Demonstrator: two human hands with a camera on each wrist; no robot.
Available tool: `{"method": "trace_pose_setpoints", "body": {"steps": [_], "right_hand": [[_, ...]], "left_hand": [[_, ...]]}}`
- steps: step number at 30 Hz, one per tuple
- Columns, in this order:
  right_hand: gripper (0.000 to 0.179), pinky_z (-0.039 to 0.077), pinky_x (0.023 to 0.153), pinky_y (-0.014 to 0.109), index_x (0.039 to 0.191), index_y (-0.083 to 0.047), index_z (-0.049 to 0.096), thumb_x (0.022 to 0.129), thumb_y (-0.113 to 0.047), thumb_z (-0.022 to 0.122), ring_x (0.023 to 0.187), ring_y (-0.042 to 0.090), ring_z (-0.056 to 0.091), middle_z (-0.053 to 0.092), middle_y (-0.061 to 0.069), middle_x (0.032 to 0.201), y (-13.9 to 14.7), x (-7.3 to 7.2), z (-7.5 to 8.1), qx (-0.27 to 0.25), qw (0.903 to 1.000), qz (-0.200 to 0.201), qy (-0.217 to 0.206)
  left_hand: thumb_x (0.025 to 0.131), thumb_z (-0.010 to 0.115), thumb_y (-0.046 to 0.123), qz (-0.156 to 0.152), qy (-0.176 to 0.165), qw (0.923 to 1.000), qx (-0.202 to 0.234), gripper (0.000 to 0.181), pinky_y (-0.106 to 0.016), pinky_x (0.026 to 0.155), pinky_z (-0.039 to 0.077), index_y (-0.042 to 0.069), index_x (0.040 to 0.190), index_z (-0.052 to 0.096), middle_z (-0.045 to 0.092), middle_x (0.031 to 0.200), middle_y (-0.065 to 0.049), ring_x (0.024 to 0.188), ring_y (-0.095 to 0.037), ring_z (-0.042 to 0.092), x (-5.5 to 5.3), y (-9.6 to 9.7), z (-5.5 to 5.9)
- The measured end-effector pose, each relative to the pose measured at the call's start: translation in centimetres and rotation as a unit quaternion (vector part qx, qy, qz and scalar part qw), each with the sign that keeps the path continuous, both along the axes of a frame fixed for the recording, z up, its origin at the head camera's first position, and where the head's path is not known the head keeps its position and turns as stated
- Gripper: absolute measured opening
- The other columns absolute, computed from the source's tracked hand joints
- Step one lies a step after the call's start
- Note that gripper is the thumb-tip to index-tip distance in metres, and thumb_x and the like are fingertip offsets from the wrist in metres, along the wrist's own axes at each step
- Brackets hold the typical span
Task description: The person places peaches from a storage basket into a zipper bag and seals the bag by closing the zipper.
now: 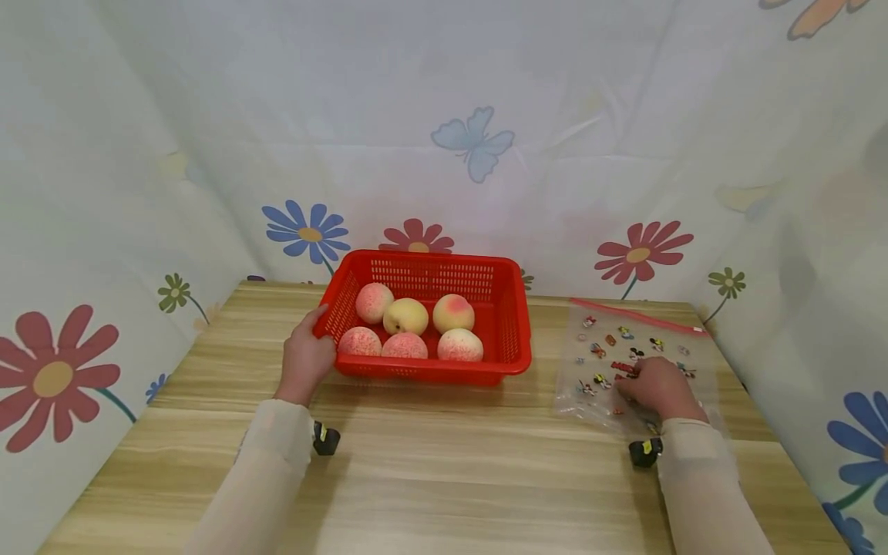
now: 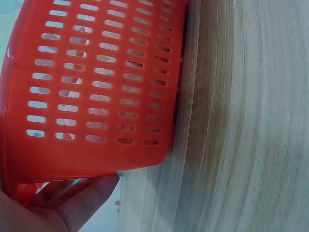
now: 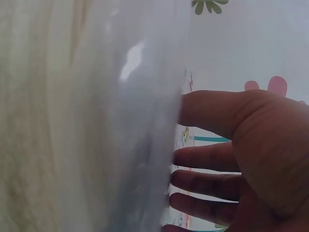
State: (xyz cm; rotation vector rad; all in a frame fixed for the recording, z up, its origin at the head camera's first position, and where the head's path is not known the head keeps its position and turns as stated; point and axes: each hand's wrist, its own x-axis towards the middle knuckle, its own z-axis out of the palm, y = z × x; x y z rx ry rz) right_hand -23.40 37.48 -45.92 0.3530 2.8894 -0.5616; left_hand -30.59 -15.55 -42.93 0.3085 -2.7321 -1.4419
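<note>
My left hand (image 1: 307, 358) grips the left end of a red plastic basket (image 1: 423, 374), with its fingers under the rim in the left wrist view. Several peaches (image 1: 460, 345), mostly pink and cream with one yellower, lie inside the basket. To the right, a clear zip bag (image 1: 572, 401) printed with small cartoon figures lies flat, its red zip strip (image 1: 634, 314) toward the wall. My right hand (image 1: 659, 385) rests its fingertips on the bag; in the right wrist view the fingers (image 3: 207, 157) are spread and fairly straight, their tips at the plastic.
The wood-grain table (image 1: 472, 470) stretches in front of basket and bag. A white cloth with flowers and a blue butterfly (image 1: 475, 142) hangs behind and along both sides, close to the table's edges. Each wrist carries a small black camera (image 1: 645, 452).
</note>
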Motion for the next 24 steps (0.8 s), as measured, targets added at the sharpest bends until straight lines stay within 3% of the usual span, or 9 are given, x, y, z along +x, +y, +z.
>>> {"method": "trace_pose_setpoints", "body": {"steps": [3,7,11,15,19,24], "right_hand": [[0.035,0.041,0.061,0.034,0.093,0.003,0.066,0.087,-0.032,0.067,0.072,0.026,0.051,0.059,0.014,0.082,0.09,-0.06,0.00,0.000,1.0000,0.005,-0.006],[0.050,0.050,0.074,0.046,0.113,0.009,0.063,0.086,-0.032,0.068,0.085,0.032,0.056,0.063,0.026,0.106,0.36,-0.23,-0.13,-0.001,0.9999,0.013,-0.002],[0.060,0.050,0.086,0.055,0.122,0.013,0.058,0.085,-0.033,0.068,0.098,0.038,0.059,0.058,0.033,0.122,0.50,-0.37,-0.16,-0.002,0.9997,0.021,0.007],[0.061,0.049,0.088,0.056,0.123,0.013,0.057,0.086,-0.034,0.068,0.105,0.042,0.059,0.057,0.033,0.125,0.50,-0.29,-0.04,0.000,0.9996,0.028,0.006],[0.054,0.051,0.080,0.051,0.117,0.011,0.061,0.088,-0.033,0.067,0.092,0.037,0.061,0.062,0.031,0.113,0.38,-0.13,0.09,-0.002,0.9997,0.025,-0.001],[0.056,0.050,0.088,0.055,0.122,0.014,0.057,0.090,-0.032,0.063,0.099,0.043,0.059,0.059,0.034,0.117,-0.18,-0.13,0.37,0.007,0.9997,0.014,0.017]], "left_hand": [[0.088,0.042,0.004,-0.001,0.001,1.0000,-0.001,0.070,-0.052,0.095,0.051,0.021,0.154,0.028,0.037,0.153,-0.017,0.122,-0.039,0.048,-0.04,-0.07,-0.10],[0.087,0.040,0.005,0.000,0.014,0.9997,-0.020,0.068,-0.046,0.090,0.055,0.020,0.153,0.031,0.041,0.150,-0.018,0.116,-0.037,0.052,-0.10,-0.18,-0.17],[0.087,0.038,0.005,0.001,0.027,0.9992,-0.031,0.067,-0.042,0.086,0.054,0.019,0.152,0.033,0.044,0.148,-0.018,0.113,-0.035,0.053,-0.16,-0.28,-0.17],[0.087,0.039,0.005,-0.001,0.020,0.9995,-0.023,0.068,-0.046,0.089,0.055,0.019,0.153,0.031,0.042,0.149,-0.018,0.113,-0.036,0.052,-0.14,-0.24,-0.14],[0.088,0.039,0.005,-0.004,0.011,0.9997,-0.021,0.068,-0.050,0.091,0.055,0.020,0.153,0.030,0.042,0.149,-0.019,0.114,-0.037,0.052,-0.13,-0.21,-0.22],[0.088,0.039,0.005,0.000,0.012,0.9997,-0.020,0.068,-0.051,0.092,0.053,0.020,0.153,0.030,0.041,0.150,-0.019,0.116,-0.038,0.051,-0.09,-0.22,-0.15]]}}
